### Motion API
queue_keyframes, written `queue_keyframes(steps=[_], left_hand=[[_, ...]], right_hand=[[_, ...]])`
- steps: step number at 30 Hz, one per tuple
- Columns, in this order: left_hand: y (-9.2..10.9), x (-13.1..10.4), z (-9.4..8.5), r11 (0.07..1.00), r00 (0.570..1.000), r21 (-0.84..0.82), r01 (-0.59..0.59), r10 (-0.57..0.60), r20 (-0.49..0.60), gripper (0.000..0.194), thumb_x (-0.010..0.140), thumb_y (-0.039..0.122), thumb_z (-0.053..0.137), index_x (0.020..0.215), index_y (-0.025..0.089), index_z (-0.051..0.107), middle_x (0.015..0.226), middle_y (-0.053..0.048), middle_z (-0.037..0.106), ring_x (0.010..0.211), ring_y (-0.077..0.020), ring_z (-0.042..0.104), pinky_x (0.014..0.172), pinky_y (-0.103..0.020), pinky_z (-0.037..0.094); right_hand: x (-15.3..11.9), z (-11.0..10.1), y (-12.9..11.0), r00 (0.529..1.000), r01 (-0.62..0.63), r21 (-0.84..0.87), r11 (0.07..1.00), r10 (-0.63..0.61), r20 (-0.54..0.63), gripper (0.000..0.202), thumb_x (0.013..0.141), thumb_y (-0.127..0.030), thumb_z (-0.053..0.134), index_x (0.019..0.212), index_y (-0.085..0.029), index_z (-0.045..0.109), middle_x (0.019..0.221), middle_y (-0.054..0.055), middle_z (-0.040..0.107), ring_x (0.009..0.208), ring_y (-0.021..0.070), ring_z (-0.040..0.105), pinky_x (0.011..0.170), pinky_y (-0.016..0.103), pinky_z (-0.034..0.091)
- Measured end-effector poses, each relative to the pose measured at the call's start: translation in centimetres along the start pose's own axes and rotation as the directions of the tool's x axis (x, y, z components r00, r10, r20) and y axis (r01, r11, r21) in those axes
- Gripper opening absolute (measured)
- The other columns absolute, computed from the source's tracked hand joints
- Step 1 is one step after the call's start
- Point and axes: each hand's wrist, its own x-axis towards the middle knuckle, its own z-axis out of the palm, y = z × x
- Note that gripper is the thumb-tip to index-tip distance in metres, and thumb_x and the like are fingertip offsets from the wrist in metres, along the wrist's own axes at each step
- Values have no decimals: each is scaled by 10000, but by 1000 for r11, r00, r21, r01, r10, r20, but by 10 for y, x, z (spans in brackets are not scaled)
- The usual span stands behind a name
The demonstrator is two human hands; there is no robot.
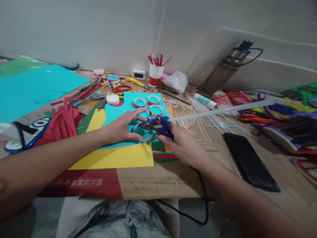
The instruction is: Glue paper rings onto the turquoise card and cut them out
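Observation:
My right hand [182, 142] is wrapped round a blue hot glue gun [160, 125], with a long translucent glue stick [223, 110] running out of its back. The gun's nozzle is over the nearest paper ring [143, 140], which stands on a blue paper sheet [116, 115]. Curved about that ring is my left hand [123, 126], its thumb at the near rim and its fingers toward the far side, partly hiding another ring. Behind them stand more white-and-red paper rings [156, 111] on the same sheet.
Yellow paper [123, 157] lies under the blue sheet. Red strips [64, 124] are at left, a black phone [250, 162] at right. Behind stand a cup of strips [156, 74], scissors [122, 88] and a tilted bottle [220, 72]. A black cord [204, 188] hangs over the front edge.

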Motion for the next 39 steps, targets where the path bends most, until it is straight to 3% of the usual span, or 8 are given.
queue_keyframes(steps=[8,28,39], left_hand=[[-4,1,2,999,1000,-29,-17,17,3,980,748,396,817,1567,270,295,1366,-112,610,1345,-313,473,1135,-508,334],[-1,0,-1,1000,999,0,-30,30,12,934,772,391,802,1560,269,316,1342,-105,626,1356,-311,462,1134,-489,336],[-1,-1,0,999,999,-6,-50,50,6,925,773,440,797,1555,273,334,1331,-107,645,1334,-310,478,1125,-486,336]], right_hand=[[-6,-10,0,1000,2,-14,1000,-2,6,206,925,-270,529,1097,-190,610,960,70,712,814,208,632,711,316,483],[-5,-8,6,998,-56,-1,998,56,-7,221,905,-324,556,1057,-179,624,915,68,702,782,210,608,678,321,454],[-4,-7,6,1000,-5,-25,1000,5,5,193,901,-291,561,1048,-192,637,955,71,713,822,217,623,724,329,484]])
